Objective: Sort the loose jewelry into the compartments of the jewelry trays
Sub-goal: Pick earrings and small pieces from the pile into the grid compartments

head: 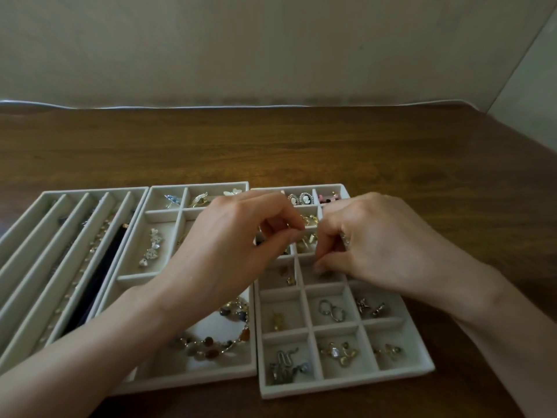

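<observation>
Three pale grey jewelry trays lie side by side on the wooden table. Both hands hover over the upper part of the small-grid tray on the right. My left hand has curled fingers, with thumb and forefinger pinched together on something tiny that I cannot make out. My right hand faces it with curled fingers, and a small silvery piece glints between them. Gold earrings lie in the compartment just beyond the fingertips. Most grid compartments hold earrings or charms.
The middle tray holds a beaded bracelet, a crystal strand and brooches at the back. The left tray has long slots with chains and a dark band. Bare wooden table lies beyond, against a wall.
</observation>
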Motion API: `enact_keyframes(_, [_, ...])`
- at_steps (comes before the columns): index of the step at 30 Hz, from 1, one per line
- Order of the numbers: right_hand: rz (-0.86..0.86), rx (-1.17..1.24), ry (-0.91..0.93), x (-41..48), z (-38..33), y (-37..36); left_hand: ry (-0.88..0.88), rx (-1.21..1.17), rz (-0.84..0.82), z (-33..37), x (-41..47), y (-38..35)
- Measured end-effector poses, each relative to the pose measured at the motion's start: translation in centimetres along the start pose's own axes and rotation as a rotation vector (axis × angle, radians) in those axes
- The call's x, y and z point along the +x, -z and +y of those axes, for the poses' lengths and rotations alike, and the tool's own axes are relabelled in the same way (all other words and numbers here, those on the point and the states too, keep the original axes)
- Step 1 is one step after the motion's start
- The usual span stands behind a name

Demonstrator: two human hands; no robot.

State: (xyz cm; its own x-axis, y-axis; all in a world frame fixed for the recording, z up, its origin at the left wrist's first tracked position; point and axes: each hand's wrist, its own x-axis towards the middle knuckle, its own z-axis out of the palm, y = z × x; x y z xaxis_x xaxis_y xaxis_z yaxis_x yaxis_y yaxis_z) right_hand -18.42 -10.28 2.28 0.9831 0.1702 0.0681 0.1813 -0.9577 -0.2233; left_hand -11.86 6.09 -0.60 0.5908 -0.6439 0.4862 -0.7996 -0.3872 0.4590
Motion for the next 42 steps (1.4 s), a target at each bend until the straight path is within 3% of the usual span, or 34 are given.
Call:
enact_keyframes(22, [-0.014, -0.068, 0.062, -0.1, 0.7, -0.3, 0.028, -0.012, -0.035, 0.4, -0.1, 0.1])
enact_keyframes(31, [0.063, 0.578, 0.0, 0.1, 3.2, 1.7, -0.042, -0.042, -0.107, 0.5, 0.0, -0.1])
enact_keyframes(42, [0.12, 0.778, -0.086, 1.3, 4.8, 0.9, -0.069, -0.015, -0.279, 1.4, 1.1, -0.3])
